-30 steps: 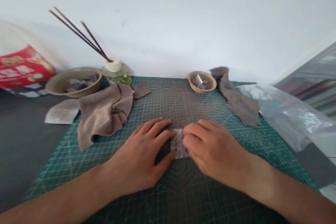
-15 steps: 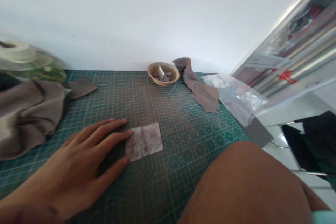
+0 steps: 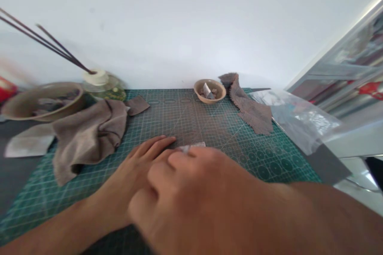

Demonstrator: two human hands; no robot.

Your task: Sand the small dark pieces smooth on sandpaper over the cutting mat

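My left hand [image 3: 139,171] lies flat on the green cutting mat [image 3: 167,113], its fingers stretched toward a small whitish rectangle with brown smudges [image 3: 200,144]. Only the top edge of that piece shows; the rest is covered by my right hand [image 3: 191,191]. This right hand is curled, slightly blurred and close to the camera, crossing in front of the left fingers. What its fingers hold, if anything, is hidden. A crumpled grey-brown cloth [image 3: 98,131] rests left of my left hand.
A small bowl [image 3: 220,97] with scraps stands by the wall. To its right lie a ragged brown strip [image 3: 254,115] and a clear plastic bag [image 3: 302,115]. At left are a larger bowl [image 3: 18,109], a reed diffuser [image 3: 97,77] and a flat brown piece [image 3: 139,105].
My right hand has come in from the right, curled, over the whitish piece. My left hand stays flat beside it. The view has shifted left, showing the larger bowl and diffuser sticks.
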